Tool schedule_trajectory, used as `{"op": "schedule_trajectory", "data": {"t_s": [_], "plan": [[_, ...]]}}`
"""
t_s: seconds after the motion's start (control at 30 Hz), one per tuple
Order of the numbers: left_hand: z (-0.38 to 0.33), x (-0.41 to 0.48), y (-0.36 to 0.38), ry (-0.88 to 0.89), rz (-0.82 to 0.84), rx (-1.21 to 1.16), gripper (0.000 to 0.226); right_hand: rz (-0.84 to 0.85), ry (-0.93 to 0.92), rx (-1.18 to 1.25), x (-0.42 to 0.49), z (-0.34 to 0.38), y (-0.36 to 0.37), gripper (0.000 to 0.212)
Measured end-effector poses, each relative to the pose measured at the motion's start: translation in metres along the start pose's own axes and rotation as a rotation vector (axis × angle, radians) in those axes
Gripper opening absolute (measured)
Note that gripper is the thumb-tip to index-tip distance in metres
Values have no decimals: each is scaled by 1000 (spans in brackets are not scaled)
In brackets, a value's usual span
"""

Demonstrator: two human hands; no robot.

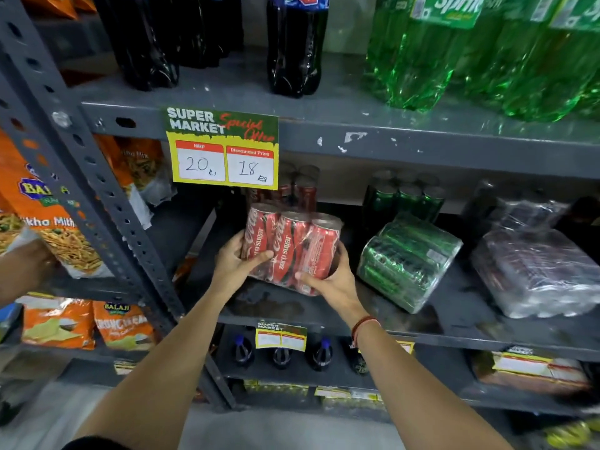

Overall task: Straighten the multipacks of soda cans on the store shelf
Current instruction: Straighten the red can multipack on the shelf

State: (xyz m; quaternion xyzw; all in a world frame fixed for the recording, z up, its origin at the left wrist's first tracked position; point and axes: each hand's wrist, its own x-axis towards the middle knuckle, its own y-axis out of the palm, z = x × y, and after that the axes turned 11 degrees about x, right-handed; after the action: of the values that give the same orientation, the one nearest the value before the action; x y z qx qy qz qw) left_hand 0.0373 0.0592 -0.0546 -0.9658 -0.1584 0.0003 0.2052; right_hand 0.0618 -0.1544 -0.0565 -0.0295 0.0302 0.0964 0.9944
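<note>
Both hands' fingers (pixel 259 255) clasp a shrink-wrapped red multipack (pixel 292 248) of upright cans, glossy film crinkling between them.

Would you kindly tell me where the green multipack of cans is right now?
The green multipack lies tipped on the middle shelf, right of centre, between the red multipack held by both hands and a dark multipack.

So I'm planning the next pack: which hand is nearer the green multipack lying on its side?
Right. The right hand grips the red multipack beside the green multipack; the left hand holds its far side.
</note>
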Motion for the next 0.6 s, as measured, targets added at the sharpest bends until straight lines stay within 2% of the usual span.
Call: {"op": "schedule_trajectory", "data": {"t_s": [0.2,0.27,0.33,0.47,0.53,0.6], "plan": [[26,-4,18,18,-23,3,56,-22,-43,-106,-2,-16,-9,127],[25,-7,21,3,-28,2,64,-8,-66,-104,-2,-16,-12,127],[22,-14,24,-34,-52,6,73,18,-100,-59,0,-13,-14,120],[9,-61,54,-122,-346,63,68,-21,-90,138,7,3,-11,100],[-3,-93,85,-103,-334,65,70,-51,-70,196,13,17,-10,90],[-15,-110,110,-58,-232,80,86,-45,-57,216,23,27,-14,72]]}}
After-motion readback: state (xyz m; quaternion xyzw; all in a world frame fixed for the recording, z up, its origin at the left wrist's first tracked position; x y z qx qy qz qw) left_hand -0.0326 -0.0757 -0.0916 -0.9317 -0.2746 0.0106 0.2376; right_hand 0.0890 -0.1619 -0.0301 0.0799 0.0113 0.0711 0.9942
